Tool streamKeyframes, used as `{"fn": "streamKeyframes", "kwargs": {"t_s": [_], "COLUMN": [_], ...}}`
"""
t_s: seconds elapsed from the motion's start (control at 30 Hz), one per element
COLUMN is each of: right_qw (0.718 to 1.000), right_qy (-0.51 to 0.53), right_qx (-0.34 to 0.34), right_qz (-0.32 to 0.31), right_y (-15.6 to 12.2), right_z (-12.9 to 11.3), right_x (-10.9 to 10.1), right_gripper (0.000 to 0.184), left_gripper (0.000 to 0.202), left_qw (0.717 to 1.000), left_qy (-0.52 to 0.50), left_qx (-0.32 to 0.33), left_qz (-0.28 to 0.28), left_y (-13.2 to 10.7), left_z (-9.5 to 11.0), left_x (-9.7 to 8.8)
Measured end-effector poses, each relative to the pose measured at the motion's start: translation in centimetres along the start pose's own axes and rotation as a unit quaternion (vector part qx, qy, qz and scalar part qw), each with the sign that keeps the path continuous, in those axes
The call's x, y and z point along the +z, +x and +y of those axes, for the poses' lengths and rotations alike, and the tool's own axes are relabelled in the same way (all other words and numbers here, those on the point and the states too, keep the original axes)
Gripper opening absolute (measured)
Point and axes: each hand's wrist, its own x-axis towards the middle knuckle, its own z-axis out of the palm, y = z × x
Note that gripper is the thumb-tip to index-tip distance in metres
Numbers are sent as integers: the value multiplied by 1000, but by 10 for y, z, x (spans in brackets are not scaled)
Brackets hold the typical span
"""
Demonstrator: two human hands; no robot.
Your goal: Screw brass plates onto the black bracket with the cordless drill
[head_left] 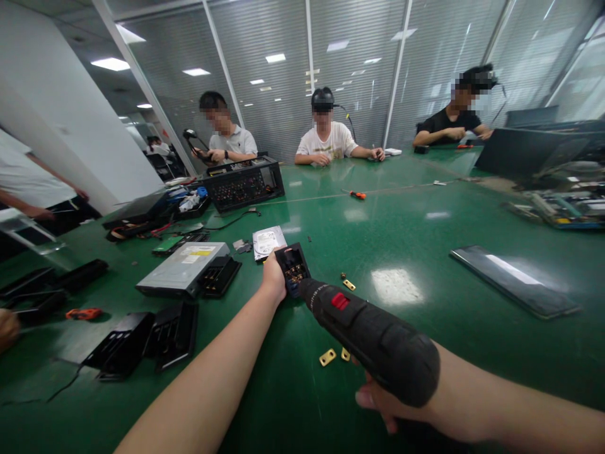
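Head: left fingers (271, 268) clasp a black box (288, 257), right fingers (367, 398) a drill (373, 334).

black barrel-shaped power drill (378, 340) with red oblong switch (340, 301) in the right hand (385, 402), black boxy part (289, 258) with gold-coloured metal pieces (295, 275) in the left hand (275, 275), gold oblong metal plate (327, 357) near the drill, green tabletop (269, 397) below

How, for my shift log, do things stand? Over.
Left hand holding black case. Right hand gripping power drill aimed at case, contact unclear. Loose gold plates nearby.
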Motion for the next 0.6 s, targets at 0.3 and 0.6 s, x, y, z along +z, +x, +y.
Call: {"fn": "streamKeyframes", "kwargs": {"t_s": [0.3, 0.6], "right_qw": [1000, 1000], "right_qy": [-1, 3], "right_qx": [26, 11], "right_qz": [-1, 1], "right_y": [0, -1], "right_z": [-3, 4], "right_x": [0, -3], "right_gripper": [30, 35], "left_gripper": [13, 19], "left_qw": [1000, 1000], "left_qy": [0, -2], "left_qx": [0, -6], "left_qz": [-9, -13], "left_y": [2, -1], "left_z": [0, 0], "left_x": [-3, 0]}}
